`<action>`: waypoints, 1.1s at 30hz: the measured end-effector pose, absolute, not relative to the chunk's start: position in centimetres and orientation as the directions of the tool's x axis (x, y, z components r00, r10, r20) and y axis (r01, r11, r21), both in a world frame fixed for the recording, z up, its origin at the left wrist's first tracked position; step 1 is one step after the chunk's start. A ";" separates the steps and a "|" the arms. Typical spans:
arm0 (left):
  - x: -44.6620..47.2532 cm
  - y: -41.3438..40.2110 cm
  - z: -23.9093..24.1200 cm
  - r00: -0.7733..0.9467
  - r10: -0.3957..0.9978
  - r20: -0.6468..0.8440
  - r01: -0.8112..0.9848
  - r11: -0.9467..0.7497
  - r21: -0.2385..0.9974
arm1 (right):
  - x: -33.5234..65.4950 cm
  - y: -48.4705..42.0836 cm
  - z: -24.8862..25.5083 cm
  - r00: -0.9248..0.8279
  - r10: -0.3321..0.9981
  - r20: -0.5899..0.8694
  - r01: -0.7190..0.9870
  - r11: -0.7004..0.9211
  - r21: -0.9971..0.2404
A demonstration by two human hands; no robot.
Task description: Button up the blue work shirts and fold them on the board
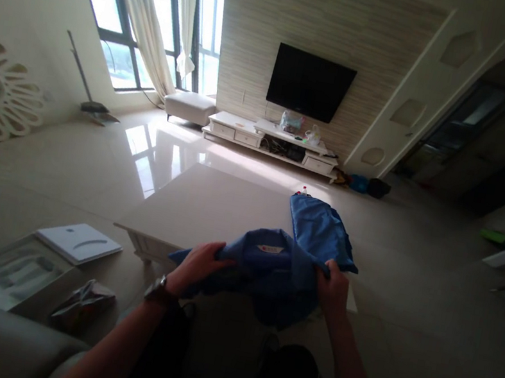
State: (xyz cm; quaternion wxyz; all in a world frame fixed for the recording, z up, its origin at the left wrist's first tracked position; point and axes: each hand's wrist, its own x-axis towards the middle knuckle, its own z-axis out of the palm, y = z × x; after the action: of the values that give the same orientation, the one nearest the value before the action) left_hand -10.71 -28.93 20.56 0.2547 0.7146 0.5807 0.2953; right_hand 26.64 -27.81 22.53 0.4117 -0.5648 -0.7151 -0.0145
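Observation:
A blue collared shirt [283, 279] with a white label inside its neck hangs between my two hands, over the near edge of the low table. My left hand [204, 265], with a watch at the wrist, pinches the shirt to the left of the collar. On the other side, my right hand [332, 286] grips it near the right shoulder. The lower part of the shirt drops into shadow in front of my knees. Beyond it, a folded blue garment [323, 231] lies at the table's right end, partly over the edge.
The low table [215, 202] stands in front of me. A small bottle [304, 190] shows behind the folded garment. Left on the floor are a white box [79, 242], a larger box [17, 271] and a crumpled bag [84, 303]. A TV cabinet [238, 129] lines the far wall.

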 end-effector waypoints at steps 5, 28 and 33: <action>-13.6 -32.7 22.1 0.243 0.967 0.082 0.738 -0.239 0.631 | 29.2 -33.1 23.1 -0.274 0.728 0.629 0.810 0.527 -0.257; -18.4 0.2 27.1 -0.207 0.818 0.537 0.878 -0.087 0.470 | 19.0 4.4 29.8 -0.001 0.912 0.409 0.990 0.059 -0.129; -15.3 -4.6 11.5 -0.158 0.978 0.140 0.857 0.065 0.511 | 16.8 -1.6 15.9 -0.052 0.984 0.170 0.966 0.092 -0.242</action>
State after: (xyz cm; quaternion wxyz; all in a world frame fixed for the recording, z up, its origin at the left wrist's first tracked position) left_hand -15.34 -4.62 11.50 0.1218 0.6375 0.7194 0.2474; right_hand 16.79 -1.63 15.86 0.1463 -0.6729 -0.7244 0.0312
